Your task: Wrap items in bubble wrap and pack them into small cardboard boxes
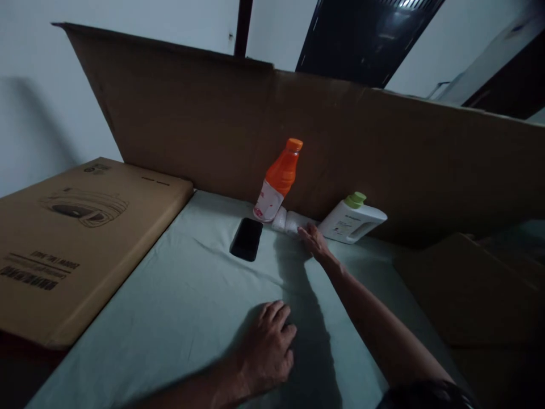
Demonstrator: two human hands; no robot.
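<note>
The right hand point(314, 243) is resting at the near side of a white item point(296, 221), which is lying between the orange bottle point(279, 180) and the jug point(349, 221). Its fingers are looking partly extended; whether they are gripping the item, I cannot tell. The left hand point(272, 341) is lying palm down on the cloth point(191, 307), its fingers loosely bent and holding nothing visible. The phone point(247, 239) is lying nearby. I am judging that the step in hand is handling the white item, either taking or setting it. The next move would be needing either a closing or a releasing of fingers, without pushing its close neighbours.
</note>
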